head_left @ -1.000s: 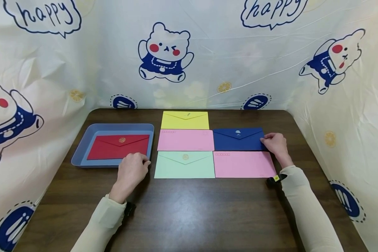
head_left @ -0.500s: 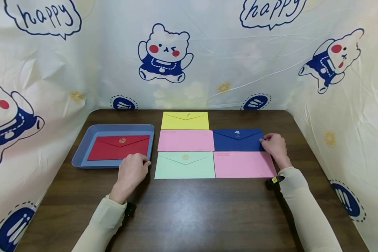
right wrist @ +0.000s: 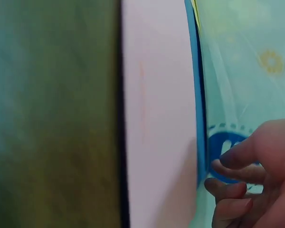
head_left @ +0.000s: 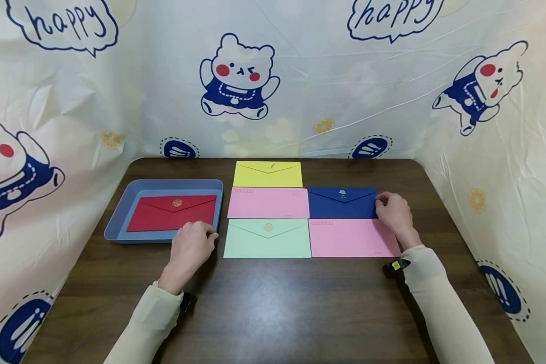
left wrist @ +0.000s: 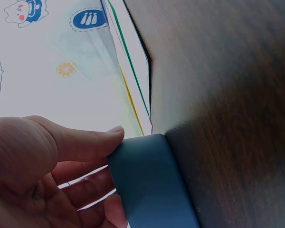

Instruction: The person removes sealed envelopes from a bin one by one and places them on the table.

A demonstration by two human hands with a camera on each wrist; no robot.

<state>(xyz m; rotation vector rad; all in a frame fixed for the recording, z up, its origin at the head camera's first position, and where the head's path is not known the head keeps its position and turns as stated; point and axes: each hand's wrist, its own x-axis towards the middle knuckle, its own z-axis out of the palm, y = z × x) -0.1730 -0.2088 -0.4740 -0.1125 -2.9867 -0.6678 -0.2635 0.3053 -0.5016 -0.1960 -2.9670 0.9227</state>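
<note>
A red envelope (head_left: 156,218) with a gold emblem lies inside a blue tray (head_left: 117,222) on the left. My left hand (head_left: 190,247) grips the tray's near right corner; in the left wrist view its thumb lies along the rim of the tray (left wrist: 147,180). On the right lies a dark blue envelope (head_left: 341,207), its flap upward. Beside its right edge is my right hand (head_left: 396,213). In the right wrist view, that hand's thumb and loosely bent fingers (right wrist: 237,156) are near the blue envelope's edge (right wrist: 199,142), with nothing visible between them.
Other envelopes adjoin the blue one: yellow (head_left: 267,177) at the back, pink (head_left: 268,203) to its left, mint green (head_left: 267,242) in front left, and another pink envelope (head_left: 352,240) directly in front. Printed curtains surround the brown wooden table (head_left: 273,308).
The blue envelope's right end has come down flat, its right edge now slightly further left. My right hand's fingers have come off that edge. The left hand and tray have stayed put.
</note>
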